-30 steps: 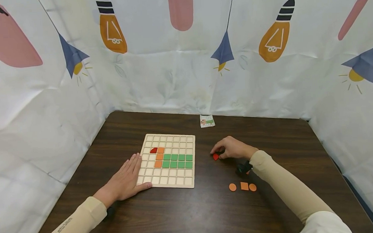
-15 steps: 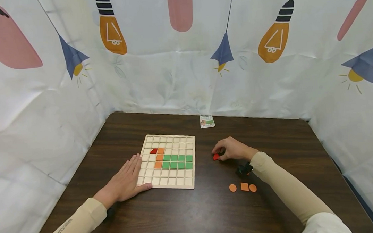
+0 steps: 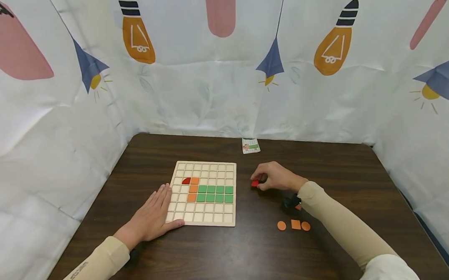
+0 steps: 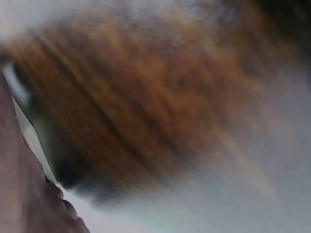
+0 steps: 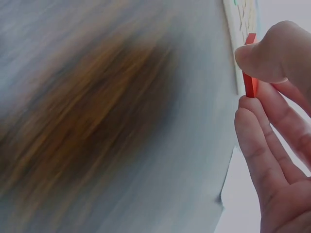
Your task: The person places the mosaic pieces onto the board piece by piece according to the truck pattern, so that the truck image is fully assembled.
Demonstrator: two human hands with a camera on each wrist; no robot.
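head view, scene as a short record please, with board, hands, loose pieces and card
board: pale grid, on the dark table
on board: one red piece, three orange squares, eight green squares
left hand: rests at the board's left edge
right hand: pinches another red piece, right of the board
loose pieces: two orange circles, one orange square, one partly hidden piece
card: small, printed, near the table's far edge

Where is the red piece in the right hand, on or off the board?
Off: the right hand pinches the red piece beside the board, table showing between them.
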